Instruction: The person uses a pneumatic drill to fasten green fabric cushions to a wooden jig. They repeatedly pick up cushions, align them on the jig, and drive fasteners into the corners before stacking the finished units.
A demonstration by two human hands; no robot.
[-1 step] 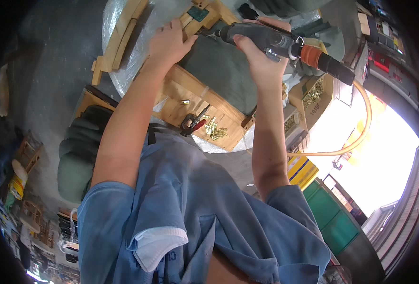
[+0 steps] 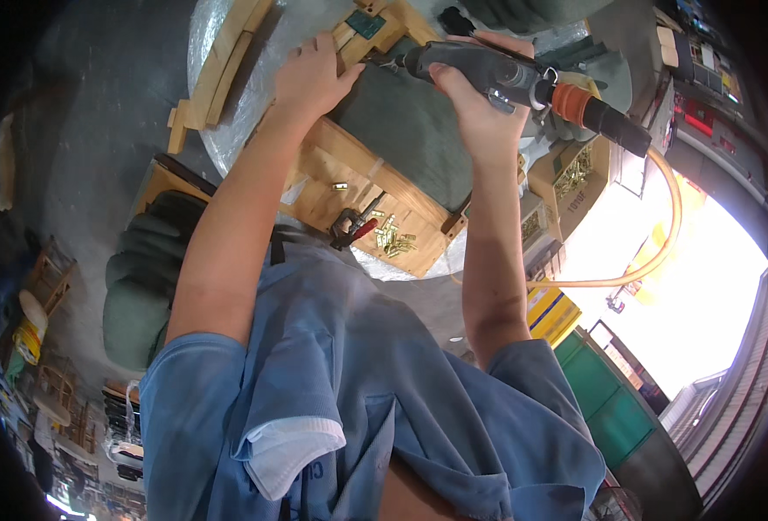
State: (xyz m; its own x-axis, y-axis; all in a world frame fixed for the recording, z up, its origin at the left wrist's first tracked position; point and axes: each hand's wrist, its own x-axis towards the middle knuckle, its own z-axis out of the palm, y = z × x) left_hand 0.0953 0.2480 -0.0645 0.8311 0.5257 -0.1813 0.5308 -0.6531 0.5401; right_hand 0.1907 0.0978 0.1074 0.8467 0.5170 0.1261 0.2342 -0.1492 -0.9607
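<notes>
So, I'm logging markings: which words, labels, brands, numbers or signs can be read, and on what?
I won't copy wording, but here is where it stands:
Tan box, right: dark printed characters on its side.
Blue shirt: dark lettering low down.
Power tool: marks too small to read.

Glare overexposes the opening (image 2: 705,269) above the green cabinet (image 2: 605,408). Floor (image 2: 132,78) far left of it is dim. Edges curve, darkened.

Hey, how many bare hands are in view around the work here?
2. The left hand is at the wooden piece near the top; the right hand grips the grey power tool, which hides some of its fingers.
</notes>
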